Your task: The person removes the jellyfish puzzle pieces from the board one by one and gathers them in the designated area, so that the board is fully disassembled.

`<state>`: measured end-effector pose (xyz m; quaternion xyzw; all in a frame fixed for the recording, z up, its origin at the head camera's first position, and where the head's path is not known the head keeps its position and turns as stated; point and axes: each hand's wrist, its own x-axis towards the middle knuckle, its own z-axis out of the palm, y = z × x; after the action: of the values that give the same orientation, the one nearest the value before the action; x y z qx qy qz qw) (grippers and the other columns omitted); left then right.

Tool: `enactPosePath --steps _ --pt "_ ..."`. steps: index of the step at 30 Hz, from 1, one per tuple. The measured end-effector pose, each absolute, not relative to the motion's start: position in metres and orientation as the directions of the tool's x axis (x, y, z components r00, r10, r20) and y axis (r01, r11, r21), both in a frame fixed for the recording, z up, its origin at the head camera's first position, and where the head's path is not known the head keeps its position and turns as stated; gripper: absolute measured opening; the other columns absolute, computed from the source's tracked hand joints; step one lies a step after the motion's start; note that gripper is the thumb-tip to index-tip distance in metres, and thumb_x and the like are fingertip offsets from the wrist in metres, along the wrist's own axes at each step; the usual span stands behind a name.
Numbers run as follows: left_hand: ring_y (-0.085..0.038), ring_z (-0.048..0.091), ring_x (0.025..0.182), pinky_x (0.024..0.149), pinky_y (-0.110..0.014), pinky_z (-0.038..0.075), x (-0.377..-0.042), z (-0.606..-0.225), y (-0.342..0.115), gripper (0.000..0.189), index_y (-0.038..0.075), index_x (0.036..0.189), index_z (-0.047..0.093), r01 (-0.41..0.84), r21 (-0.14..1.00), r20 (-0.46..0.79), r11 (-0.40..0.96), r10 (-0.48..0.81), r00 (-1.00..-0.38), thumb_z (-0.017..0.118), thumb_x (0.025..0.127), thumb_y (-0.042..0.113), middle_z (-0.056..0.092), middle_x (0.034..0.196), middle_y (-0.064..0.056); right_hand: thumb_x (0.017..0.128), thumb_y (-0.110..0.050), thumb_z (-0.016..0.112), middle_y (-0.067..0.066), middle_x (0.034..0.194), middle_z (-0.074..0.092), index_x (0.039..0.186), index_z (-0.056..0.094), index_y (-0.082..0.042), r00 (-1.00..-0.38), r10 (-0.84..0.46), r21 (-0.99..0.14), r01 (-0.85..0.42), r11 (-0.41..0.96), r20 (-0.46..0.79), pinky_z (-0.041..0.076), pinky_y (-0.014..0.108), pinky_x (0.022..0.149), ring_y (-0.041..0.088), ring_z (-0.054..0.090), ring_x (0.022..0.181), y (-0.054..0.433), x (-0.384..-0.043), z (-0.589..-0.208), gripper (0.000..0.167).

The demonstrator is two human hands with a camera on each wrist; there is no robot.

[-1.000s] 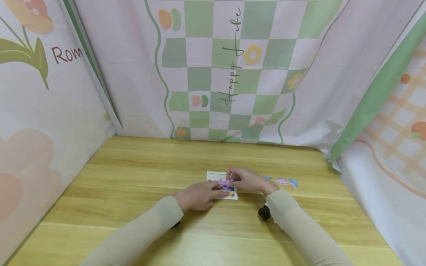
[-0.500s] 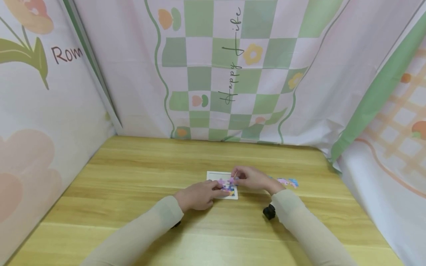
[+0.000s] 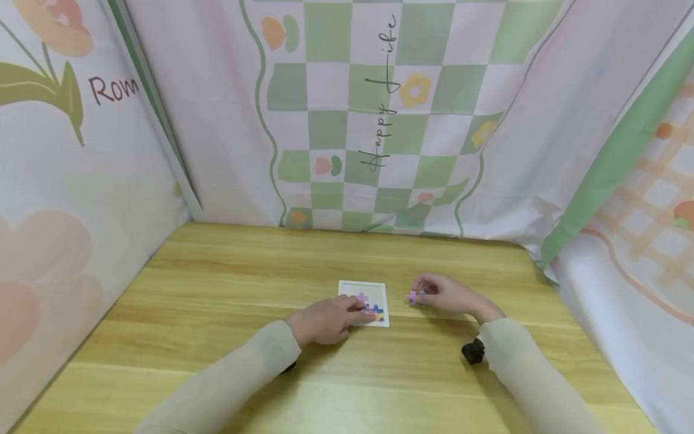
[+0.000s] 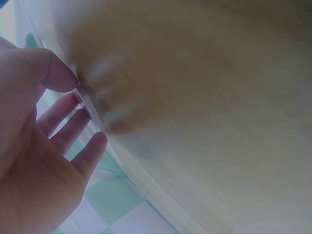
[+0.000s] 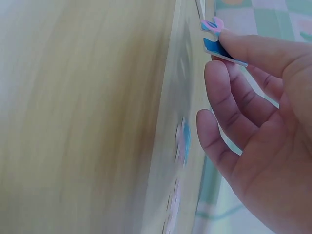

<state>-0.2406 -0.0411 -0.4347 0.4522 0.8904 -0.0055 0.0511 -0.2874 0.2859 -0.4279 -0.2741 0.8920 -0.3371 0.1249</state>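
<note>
Left of the left hand (image 3: 325, 320), flower-printed cloth (image 3: 46, 175); under those relaxed, nearly straight fingers, puzzle pieces (image 3: 376, 310) in a white tray (image 3: 362, 283) on a wood-grained table (image 3: 244, 265). Beyond both hands, a green-checked curtain (image 3: 363, 129); pinched in the right hand (image 3: 447, 294), a pink-and-blue piece (image 3: 412, 297); farther right, orange-checked cloth (image 3: 658, 205).
</note>
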Motion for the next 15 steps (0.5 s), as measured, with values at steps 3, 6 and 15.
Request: enactPosePath --steps 3,6,15 --pt "-0.020 0.034 0.144 0.117 -0.031 0.028 -0.241 -0.436 -0.041 0.056 0.032 0.154 0.043 0.812 0.024 -0.085 0.583 0.810 -0.580 0.057 0.101 0.018 0.041 0.155 -0.005 0.099 -0.015 0.065 0.005 0.095 0.066 0.109 0.063 -0.008 -0.837 -0.546 -0.673 -0.385 0.632 -0.035 0.052 0.030 0.070 0.021 0.061 0.084 0.303 -0.283 -0.428 0.013" --pt "-0.020 0.035 0.143 0.117 -0.031 0.029 -0.242 -0.436 -0.042 0.056 0.032 0.153 0.043 0.816 0.015 -0.081 0.578 0.814 -0.575 0.057 0.101 0.017 0.042 0.154 -0.004 0.099 -0.017 0.065 0.005 0.097 0.066 0.111 0.064 -0.006 -0.856 -0.516 -0.675 -0.360 0.644 -0.036 0.052 0.030 0.071 0.021 0.061 0.087 0.319 -0.278 -0.427 0.016" --pt "-0.020 0.038 0.141 0.116 -0.031 0.031 -0.242 -0.439 -0.044 0.056 0.030 0.153 0.043 0.829 -0.008 -0.061 0.560 0.827 -0.559 0.058 0.101 0.018 0.043 0.154 -0.005 0.099 -0.017 0.066 0.005 0.100 0.066 0.114 0.066 -0.002 -0.905 -0.424 -0.647 -0.305 0.698 -0.030 0.053 0.028 0.076 0.020 0.061 0.091 0.360 -0.265 -0.429 0.021"
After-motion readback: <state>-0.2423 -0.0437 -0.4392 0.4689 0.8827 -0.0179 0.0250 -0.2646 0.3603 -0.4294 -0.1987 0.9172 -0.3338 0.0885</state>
